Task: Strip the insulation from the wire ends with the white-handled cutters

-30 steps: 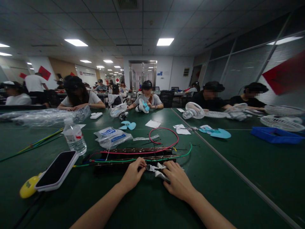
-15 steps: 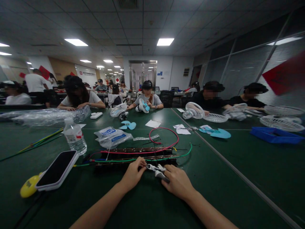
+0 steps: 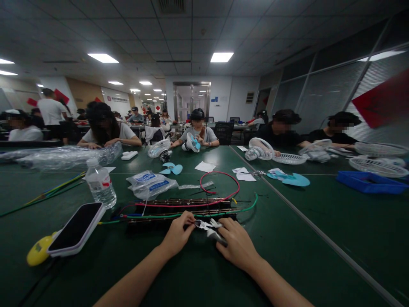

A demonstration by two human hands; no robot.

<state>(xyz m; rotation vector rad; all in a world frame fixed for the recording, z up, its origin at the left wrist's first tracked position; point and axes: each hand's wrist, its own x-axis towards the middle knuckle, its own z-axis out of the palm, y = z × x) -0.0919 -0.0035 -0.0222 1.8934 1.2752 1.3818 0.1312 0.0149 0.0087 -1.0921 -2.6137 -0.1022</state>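
Note:
My right hand [image 3: 238,241] is closed around the handles of a pair of pliers [image 3: 204,225] with white and grey grips. The plier jaws point left and meet the fingertips of my left hand [image 3: 177,234]. That hand is pinched closed, and whatever lies between its fingers is too small to make out. Just beyond both hands lies a black assembly [image 3: 147,222] with copper-coloured bars. A green wire [image 3: 246,209] runs along its near side. A red wire [image 3: 239,184] lies across it and curls into a loop behind.
To the left are a phone [image 3: 75,230], a yellow round object [image 3: 41,252] and a water bottle [image 3: 101,187]. Plastic bags [image 3: 150,183] lie behind the assembly. Blue fan blades [image 3: 171,169] and a blue tray [image 3: 370,182] are farther off. Several people work across the table [image 3: 287,264].
My right hand and the pliers have shifted very slightly left, with the jaws closer into my left fingertips. My left hand has barely moved.

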